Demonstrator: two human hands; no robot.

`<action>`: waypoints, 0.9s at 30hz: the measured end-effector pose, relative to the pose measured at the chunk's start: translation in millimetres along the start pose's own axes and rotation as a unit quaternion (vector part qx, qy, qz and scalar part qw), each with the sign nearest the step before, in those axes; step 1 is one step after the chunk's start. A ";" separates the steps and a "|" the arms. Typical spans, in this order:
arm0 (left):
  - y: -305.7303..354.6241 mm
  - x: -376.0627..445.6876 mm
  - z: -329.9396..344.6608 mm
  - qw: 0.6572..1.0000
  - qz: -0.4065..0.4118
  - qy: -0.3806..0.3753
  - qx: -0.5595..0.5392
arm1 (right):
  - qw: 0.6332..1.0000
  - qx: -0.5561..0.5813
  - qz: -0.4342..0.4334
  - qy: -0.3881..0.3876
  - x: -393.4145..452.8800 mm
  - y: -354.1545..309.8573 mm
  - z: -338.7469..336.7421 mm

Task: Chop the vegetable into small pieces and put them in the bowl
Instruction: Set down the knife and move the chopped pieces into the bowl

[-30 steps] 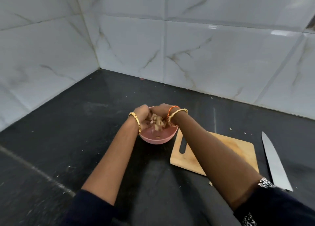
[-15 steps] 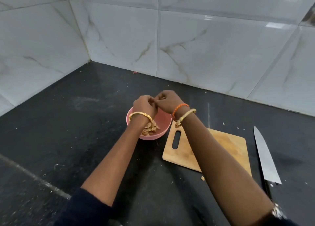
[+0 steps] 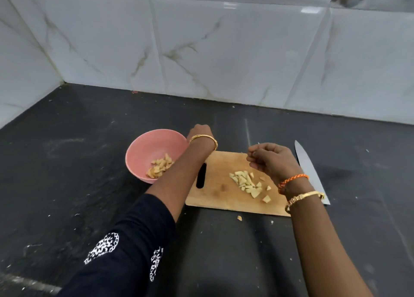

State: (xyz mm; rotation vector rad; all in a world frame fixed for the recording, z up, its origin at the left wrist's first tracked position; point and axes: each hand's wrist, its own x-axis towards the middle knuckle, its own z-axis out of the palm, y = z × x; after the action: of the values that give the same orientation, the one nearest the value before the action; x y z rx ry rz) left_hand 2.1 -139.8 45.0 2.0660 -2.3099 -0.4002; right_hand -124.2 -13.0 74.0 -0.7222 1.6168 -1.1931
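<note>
A pink bowl [image 3: 143, 149] on the dark counter holds several pale chopped vegetable pieces [image 3: 159, 168]. To its right lies a wooden cutting board [image 3: 215, 191] with a small heap of more chopped pieces [image 3: 247, 183]. My left hand [image 3: 201, 132] is just past the bowl's right rim, and its fingers are hidden behind the wrist. My right hand [image 3: 272, 160] hovers over the board's far right part, above the heap, with fingers loosely curled and nothing visible in them. A long knife [image 3: 310, 171] lies on the counter right of the board.
White marble-look tiled walls [image 3: 201, 50] close the counter at the back and left. One stray piece [image 3: 239, 218] lies on the counter in front of the board. Crumbs dot the black counter [image 3: 67, 184].
Both hands were together over the bowl; now they have parted, the left beside the bowl's rim, the right over the board. A heap of pieces now shows on the board.
</note>
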 end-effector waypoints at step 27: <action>17.4 -86.0 44.5 0.970 0.117 -0.116 -0.176 | 0.922 -0.385 -0.031 0.035 0.7 58.4 -12.7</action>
State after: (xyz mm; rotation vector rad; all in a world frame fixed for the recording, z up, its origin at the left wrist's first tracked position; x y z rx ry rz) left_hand -12.1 -45.9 18.9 1.6360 -2.3494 -1.0032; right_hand -131.6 11.1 19.8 -1.2322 2.1523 -0.5883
